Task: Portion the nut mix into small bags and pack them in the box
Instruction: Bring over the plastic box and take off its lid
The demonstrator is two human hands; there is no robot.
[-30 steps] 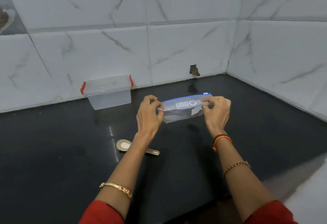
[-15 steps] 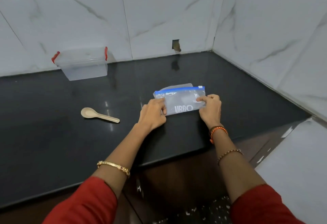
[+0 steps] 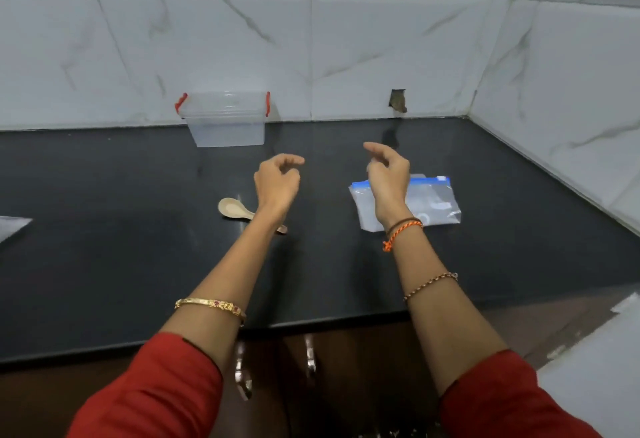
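We hover both hands, left hand (image 3: 277, 181) and right hand (image 3: 388, 174), fingers loosely curled and empty; the bag (image 3: 429, 204) lies at three o'clock, so next we likely fetch the box (image 3: 225, 122) at eleven.

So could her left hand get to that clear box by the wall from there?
Probably yes: the left hand hangs empty, and only bare black counter lies between it and the lidded box.

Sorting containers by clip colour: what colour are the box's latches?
Red, on the clear plastic box, seen in the head view.
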